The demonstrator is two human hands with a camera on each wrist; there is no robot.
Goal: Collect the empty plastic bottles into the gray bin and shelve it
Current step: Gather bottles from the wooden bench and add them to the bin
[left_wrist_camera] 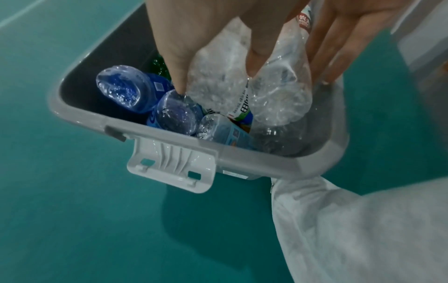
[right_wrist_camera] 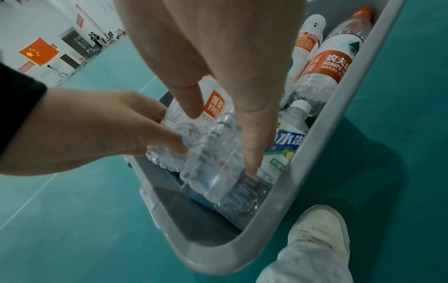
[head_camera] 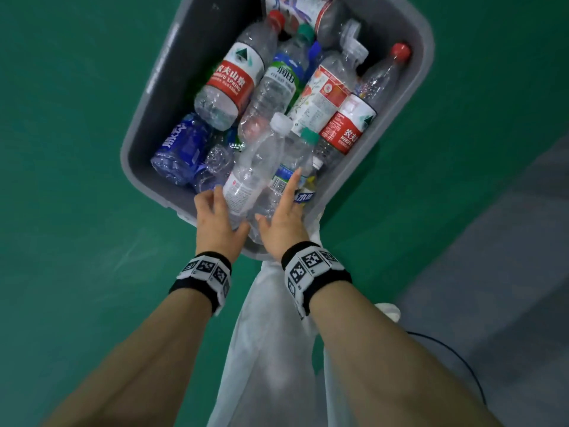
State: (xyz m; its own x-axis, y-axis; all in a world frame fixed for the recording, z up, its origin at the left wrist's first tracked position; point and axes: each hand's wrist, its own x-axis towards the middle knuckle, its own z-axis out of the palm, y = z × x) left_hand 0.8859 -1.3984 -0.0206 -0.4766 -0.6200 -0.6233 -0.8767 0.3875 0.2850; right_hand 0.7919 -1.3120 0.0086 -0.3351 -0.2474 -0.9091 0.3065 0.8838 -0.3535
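Observation:
The gray bin (head_camera: 144, 118) stands on the green floor, packed with several empty plastic bottles: red-labelled ones (head_camera: 231, 78), a blue one (head_camera: 181, 146), clear ones. At its near end my left hand (head_camera: 215, 217) grips a clear white-capped bottle (head_camera: 252, 171), thumb and fingers round its labelled body (right_wrist_camera: 215, 103). My right hand (head_camera: 283, 217) lies beside it with straight fingers (right_wrist_camera: 254, 145) pressing on a clear green-capped bottle (head_camera: 297, 152). Both bottles rest slanted on the pile, bases over the near rim (right_wrist_camera: 278, 201).
A white latch handle (left_wrist_camera: 172, 168) hangs from the bin's near wall. My white trouser leg (head_camera: 271, 334) and shoe (right_wrist_camera: 320, 226) stand against that end. A gray floor strip (head_camera: 492, 241) and a black cable (head_camera: 455, 349) lie to the right.

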